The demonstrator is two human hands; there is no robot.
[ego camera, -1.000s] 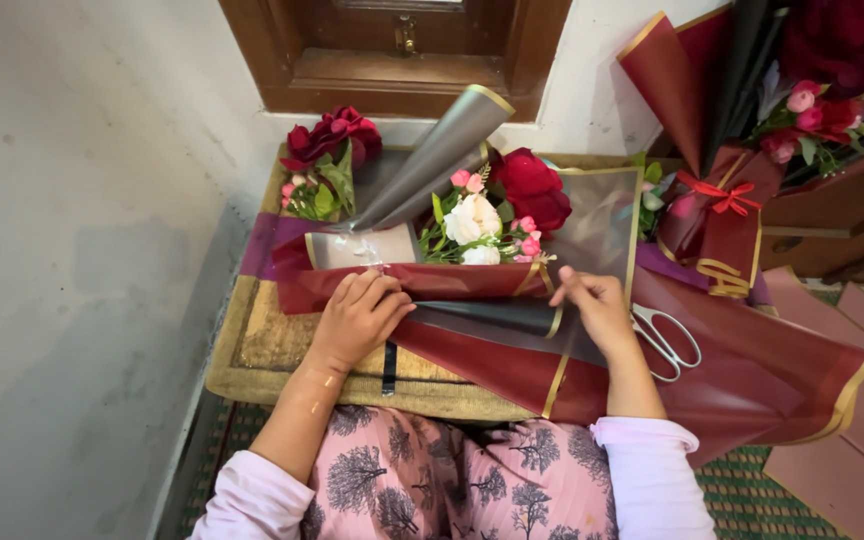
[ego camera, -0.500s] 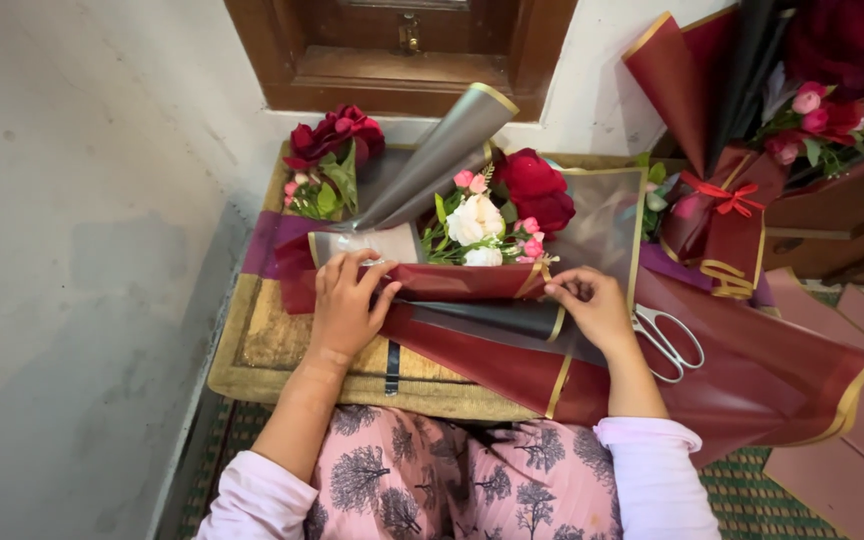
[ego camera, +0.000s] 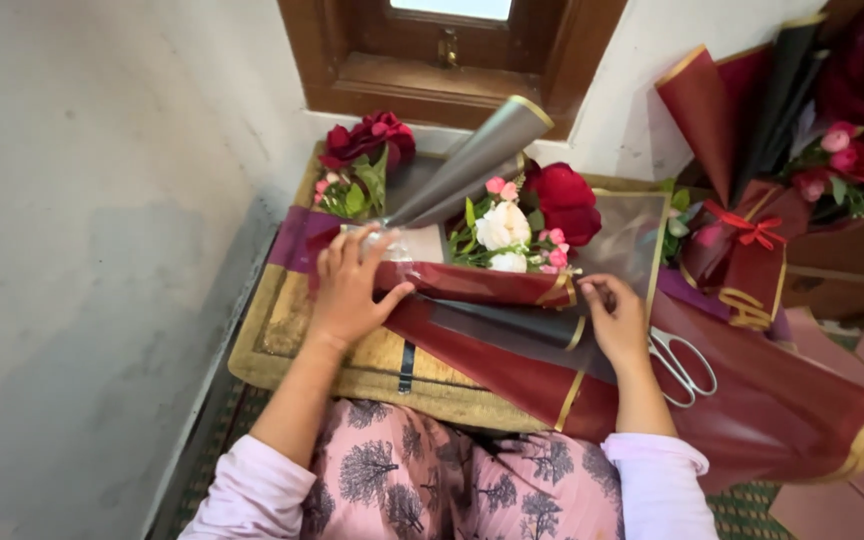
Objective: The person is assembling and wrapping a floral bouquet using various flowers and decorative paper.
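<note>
A bouquet [ego camera: 530, 215] of red, white and pink flowers lies across a low woven table [ego camera: 282, 320]. Dark red wrapping paper [ego camera: 482, 284] with gold edging is folded over its stems. My left hand [ego camera: 348, 288] presses flat on the left end of that fold, fingers spread, next to clear plastic film. My right hand [ego camera: 614, 318] rests on the right part of the paper, fingertips pinching its gold edge. A grey paper cone [ego camera: 472, 158] sticks up behind the flowers.
White-handled scissors [ego camera: 684, 365] lie on the red sheet just right of my right hand. A second small bouquet [ego camera: 362, 160] sits at the back left. Wrapped bouquets [ego camera: 752, 210] with a red bow lean at the right. A wooden window frame [ego camera: 452, 60] is behind.
My left hand slid up and left along the red fold toward the plastic film. My right hand shifted slightly up onto the paper's edge.
</note>
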